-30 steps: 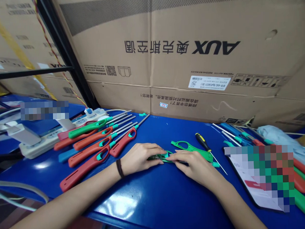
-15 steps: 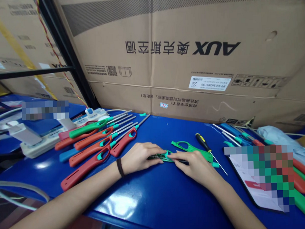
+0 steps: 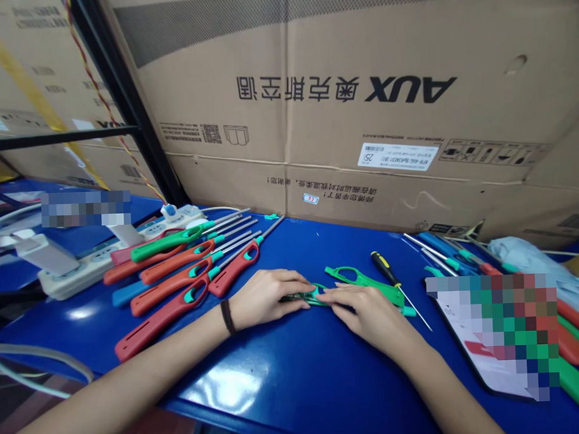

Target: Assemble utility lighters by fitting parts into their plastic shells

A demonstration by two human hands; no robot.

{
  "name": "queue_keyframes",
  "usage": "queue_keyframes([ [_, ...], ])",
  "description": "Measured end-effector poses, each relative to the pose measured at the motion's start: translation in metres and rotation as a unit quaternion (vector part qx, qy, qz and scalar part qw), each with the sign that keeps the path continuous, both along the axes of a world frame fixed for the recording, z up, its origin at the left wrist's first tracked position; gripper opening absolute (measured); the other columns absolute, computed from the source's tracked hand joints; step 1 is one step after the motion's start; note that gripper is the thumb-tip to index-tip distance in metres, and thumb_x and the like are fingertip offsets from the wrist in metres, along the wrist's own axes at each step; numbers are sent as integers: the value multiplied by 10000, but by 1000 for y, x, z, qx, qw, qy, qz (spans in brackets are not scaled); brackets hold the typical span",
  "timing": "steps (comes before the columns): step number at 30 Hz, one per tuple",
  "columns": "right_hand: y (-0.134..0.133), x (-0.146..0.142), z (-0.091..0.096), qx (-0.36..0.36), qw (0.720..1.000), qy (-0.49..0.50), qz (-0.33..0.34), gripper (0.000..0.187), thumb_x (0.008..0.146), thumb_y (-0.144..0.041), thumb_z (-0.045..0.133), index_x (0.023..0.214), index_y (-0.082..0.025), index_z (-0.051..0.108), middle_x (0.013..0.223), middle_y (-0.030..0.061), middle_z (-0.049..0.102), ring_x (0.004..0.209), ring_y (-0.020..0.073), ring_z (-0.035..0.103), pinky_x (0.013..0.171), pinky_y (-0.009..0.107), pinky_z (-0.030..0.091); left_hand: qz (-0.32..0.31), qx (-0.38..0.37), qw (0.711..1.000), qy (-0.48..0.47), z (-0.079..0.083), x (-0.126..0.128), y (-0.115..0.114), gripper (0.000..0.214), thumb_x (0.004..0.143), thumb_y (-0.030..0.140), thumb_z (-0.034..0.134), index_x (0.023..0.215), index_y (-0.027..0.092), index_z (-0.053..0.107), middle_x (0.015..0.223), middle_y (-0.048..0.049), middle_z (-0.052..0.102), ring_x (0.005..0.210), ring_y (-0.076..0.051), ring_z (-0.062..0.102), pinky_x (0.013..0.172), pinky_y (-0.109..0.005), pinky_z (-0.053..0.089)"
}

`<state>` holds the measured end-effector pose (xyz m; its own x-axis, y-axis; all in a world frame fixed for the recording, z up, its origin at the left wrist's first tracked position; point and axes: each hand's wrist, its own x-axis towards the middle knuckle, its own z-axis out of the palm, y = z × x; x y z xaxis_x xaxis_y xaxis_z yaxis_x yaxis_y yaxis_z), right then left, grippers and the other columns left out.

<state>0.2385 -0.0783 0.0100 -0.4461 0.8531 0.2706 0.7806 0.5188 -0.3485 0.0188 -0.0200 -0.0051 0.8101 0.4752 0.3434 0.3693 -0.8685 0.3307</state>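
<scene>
My left hand [image 3: 268,297], with a dark band at the wrist, is closed around the left end of an opened green gas lighter [image 3: 313,298] low over the blue table. The fingers of my right hand [image 3: 366,309] close on the same lighter near its teal trigger; they hide its right end. Behind my right hand lies a loose green lighter shell half [image 3: 362,281] with a loop for the trigger. A black and yellow screwdriver [image 3: 386,269] rests beside that shell, its blade pointing toward me.
Several red, orange, green and blue lighters [image 3: 177,278] lie at the left beside a white power strip [image 3: 101,255]. More lighters [image 3: 575,324] and a partly blurred phone [image 3: 494,355] are at the right. A large cardboard box [image 3: 315,127] stands along the table's back edge.
Both hands stay nearly still on the green lighter. The right fingers have shifted very slightly at its trigger.
</scene>
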Motion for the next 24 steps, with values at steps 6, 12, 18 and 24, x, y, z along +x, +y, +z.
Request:
queue_keyframes([
  [6, 1, 1, -2, -18, 1000, 1, 8, 345, 807, -55, 585, 1040, -276, 712, 1037, -34, 719, 1021, 229, 660, 887, 361, 551, 1, 1, 1000, -4, -1, 0, 0, 257, 904, 297, 563, 1130, 198, 636, 1105, -42, 659, 951, -163, 647, 837, -253, 520],
  [12, 1, 2, -1, -2, 1000, 14, 10, 357, 808, -62, 588, 1041, -302, 711, 1023, -45, 723, 1043, 237, 648, 916, 368, 532, 2, 1, 1000, -5, -1, 0, 0, 258, 912, 327, 548, 1116, 196, 636, 1083, -43, 665, 939, -160, 649, 839, -238, 515],
  [18, 3, 3, -3, 6, 1000, 16, 5, 365, 802, -68, 601, 1056, -308, 704, 1029, -48, 721, 1056, 250, 640, 902, 395, 542, 3, 1, 1000, -6, -1, 0, 1, 260, 909, 331, 553, 1115, 189, 626, 1061, -46, 663, 923, -161, 648, 826, -240, 512],
  [24, 2, 3, -3, -11, 1000, 10, 13, 341, 811, -67, 596, 1036, -295, 712, 1015, -39, 728, 991, 240, 674, 866, 388, 556, -4, -7, 1000, -4, -1, -1, 1, 213, 907, 309, 560, 1063, 184, 634, 1065, -37, 659, 928, -157, 643, 819, -234, 505],
])
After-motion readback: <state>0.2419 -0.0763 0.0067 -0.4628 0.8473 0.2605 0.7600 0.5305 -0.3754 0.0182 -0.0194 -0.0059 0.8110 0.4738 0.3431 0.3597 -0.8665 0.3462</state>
